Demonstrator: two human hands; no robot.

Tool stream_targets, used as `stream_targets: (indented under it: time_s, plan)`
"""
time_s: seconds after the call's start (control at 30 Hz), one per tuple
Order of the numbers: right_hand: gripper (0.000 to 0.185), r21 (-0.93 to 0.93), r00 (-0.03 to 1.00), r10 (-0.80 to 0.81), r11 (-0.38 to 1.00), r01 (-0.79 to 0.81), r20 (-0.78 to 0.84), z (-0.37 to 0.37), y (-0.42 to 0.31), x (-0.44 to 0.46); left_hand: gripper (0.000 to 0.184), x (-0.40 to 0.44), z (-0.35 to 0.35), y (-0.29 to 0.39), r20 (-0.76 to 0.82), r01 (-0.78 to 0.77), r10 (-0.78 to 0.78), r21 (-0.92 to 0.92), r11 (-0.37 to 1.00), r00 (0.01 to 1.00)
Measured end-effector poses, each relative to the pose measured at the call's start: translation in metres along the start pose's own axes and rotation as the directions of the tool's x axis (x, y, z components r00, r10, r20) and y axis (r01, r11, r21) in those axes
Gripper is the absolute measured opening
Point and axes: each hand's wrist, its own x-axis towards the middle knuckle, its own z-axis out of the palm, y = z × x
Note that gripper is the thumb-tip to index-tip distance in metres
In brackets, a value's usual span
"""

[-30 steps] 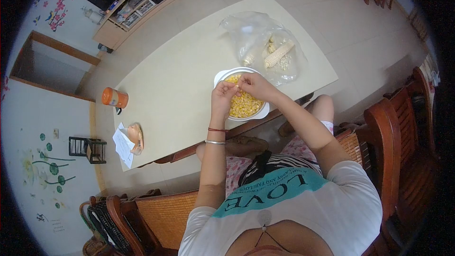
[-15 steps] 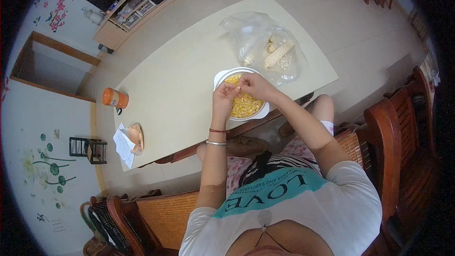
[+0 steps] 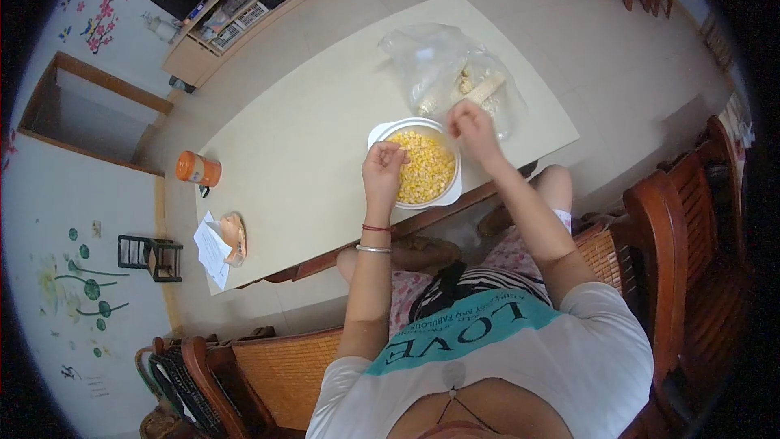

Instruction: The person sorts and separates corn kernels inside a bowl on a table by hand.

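Observation:
A white bowl (image 3: 375, 135) with side handles holds many loose yellow corn kernels (image 3: 426, 169). Over its left rim is my left hand (image 3: 383, 172), thumb and fingers pinched together; whatever is between the fingertips is too small to make out. My right hand (image 3: 475, 132) hovers past the bowl's upper right rim, close to a clear plastic bag (image 3: 422, 53). Its fingers are drawn together and slightly blurred, so any small thing in them is hidden. Inside the bag lie a stripped corn cob (image 3: 486, 91) and pale scraps.
The cream table (image 3: 301, 138) carries an orange canister (image 3: 197, 168), white papers (image 3: 213, 250) and an orange-tan packet (image 3: 235, 237) at its left end. Wooden chairs (image 3: 691, 219) stand close on the right. A TV cabinet (image 3: 244, 12) is across the room.
My right hand has parted from my left hand and moved right, from over the kernels toward the plastic bag. The left hand stays pinched over the bowl's left side.

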Motion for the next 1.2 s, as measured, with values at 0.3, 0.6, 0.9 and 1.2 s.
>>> stream_targets:
  time_s: [0.3, 0.6, 0.9, 1.2]
  plan:
    - [0.020, -0.778, 0.982, -0.085, 0.624, -0.079, -0.169, -0.060, 0.014, 0.026, 0.013, 0.000, 0.000, -0.006, 0.025, -0.006, 0.007, -0.011, 1.000, 1.000]
    - [0.015, -0.573, 0.965, -0.261, 0.792, 0.212, -0.004, -0.008, -0.027, 0.000, 0.011, -0.006, -0.005, -0.007, -0.190, -0.132, 0.130, 0.002, 0.991, 0.973]
    - [0.022, -0.815, 0.839, 0.303, 0.523, 0.250, 0.451, 0.064, 0.004, 0.016, 0.010, -0.007, -0.007, -0.011, -0.321, -0.219, 0.171, -0.117, 0.969, 0.931]
    - [0.023, -0.821, 0.810, 0.351, 0.511, 0.254, 0.470, 0.067, 0.016, 0.023, 0.010, -0.007, -0.007, -0.013, -0.302, -0.210, 0.162, -0.132, 0.969, 0.939]
